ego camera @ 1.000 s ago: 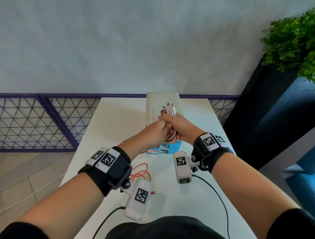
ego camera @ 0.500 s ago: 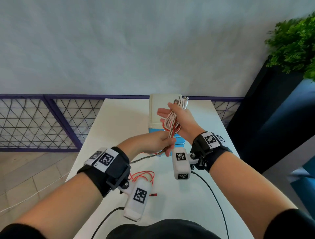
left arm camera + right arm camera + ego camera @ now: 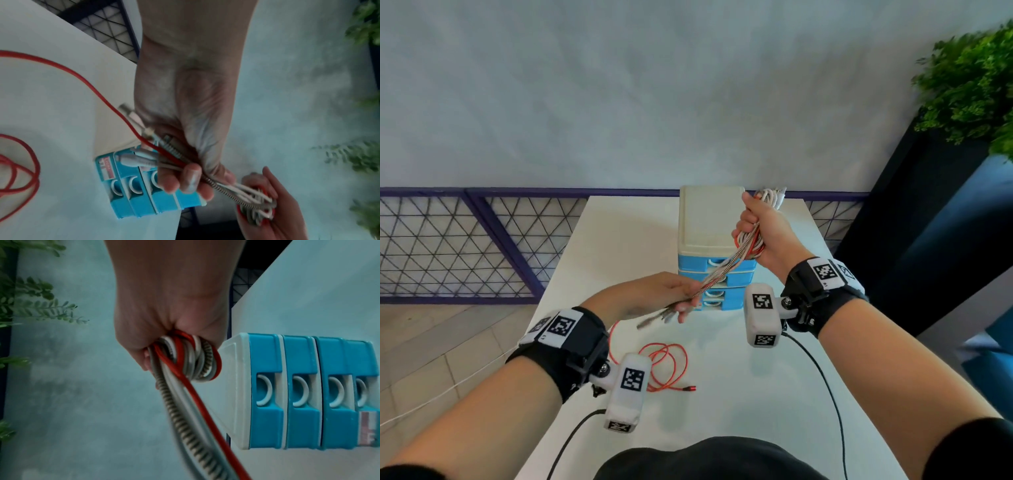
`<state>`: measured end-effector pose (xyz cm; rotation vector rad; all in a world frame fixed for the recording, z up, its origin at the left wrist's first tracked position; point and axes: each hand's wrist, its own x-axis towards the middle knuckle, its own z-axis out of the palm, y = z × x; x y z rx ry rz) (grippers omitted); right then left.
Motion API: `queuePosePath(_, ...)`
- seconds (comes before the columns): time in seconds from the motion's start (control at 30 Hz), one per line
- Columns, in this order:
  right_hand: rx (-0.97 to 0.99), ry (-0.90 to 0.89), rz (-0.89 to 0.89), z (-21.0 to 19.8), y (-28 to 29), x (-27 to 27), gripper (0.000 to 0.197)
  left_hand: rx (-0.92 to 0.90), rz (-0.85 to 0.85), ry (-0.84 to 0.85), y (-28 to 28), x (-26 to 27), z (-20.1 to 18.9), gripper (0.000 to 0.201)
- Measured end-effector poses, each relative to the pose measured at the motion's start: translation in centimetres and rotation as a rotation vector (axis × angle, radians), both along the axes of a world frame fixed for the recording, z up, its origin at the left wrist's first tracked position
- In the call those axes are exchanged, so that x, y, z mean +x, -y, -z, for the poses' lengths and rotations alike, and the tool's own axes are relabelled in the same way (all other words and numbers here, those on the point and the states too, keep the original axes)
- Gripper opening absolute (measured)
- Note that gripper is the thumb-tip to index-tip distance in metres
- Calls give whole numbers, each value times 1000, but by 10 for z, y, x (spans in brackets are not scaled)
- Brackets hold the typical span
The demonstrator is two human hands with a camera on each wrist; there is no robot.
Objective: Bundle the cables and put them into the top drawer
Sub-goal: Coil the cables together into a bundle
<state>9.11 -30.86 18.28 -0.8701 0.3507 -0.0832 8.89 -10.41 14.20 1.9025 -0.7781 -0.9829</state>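
My right hand (image 3: 763, 226) grips a looped bundle of white, grey, red and braided cables (image 3: 751, 241) (image 3: 185, 360), held up beside the top of the small blue drawer unit (image 3: 714, 240) (image 3: 298, 392). The loose cable ends stretch down and left to my left hand (image 3: 671, 294) (image 3: 185, 170), which pinches them near their plugs (image 3: 135, 159). Some plugs also stick up above my right fist (image 3: 774, 193). All drawers of the unit look closed. A separate orange-red cable (image 3: 667, 366) lies coiled on the white table (image 3: 739, 394) under my left wrist.
The drawer unit stands at the table's far middle, its cream lid (image 3: 709, 216) flat. A purple metal grid fence (image 3: 465, 246) runs behind the table on the left. A dark planter with green foliage (image 3: 969, 89) stands at the right. Black wrist-camera leads (image 3: 825, 387) trail over the near table.
My hands were together at the bundle; now they are apart. My right hand rose and moved right with the coil, while my left drew the cable ends down and left.
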Motion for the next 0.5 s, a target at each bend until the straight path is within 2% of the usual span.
queuePosePath(0.07,-52,-4,-37,-2,2,-3,32,1,-53,24,-1,5,1,34)
queuePosePath(0.13,-193,-11,-117,-4,3,-5,32,44,-103,150,2,11,-2,31)
queuePosePath(0.27,-751,3,-304,-9,-1,-9,27,277,-125,704,8,22,-17,25)
queuePosePath(0.3,-836,1,-347,-11,-3,-10,24,296,-120,806,11,23,-22,22)
queuePosePath(0.4,-921,-10,-473,-12,-10,-12,24,244,-131,898,19,23,-36,12)
queuePosePath(0.43,-954,-11,-505,-12,-12,-14,26,213,-144,900,20,23,-39,17)
queuePosePath(0.5,-972,-7,-567,-11,-14,-16,34,146,-187,852,21,24,-43,40)
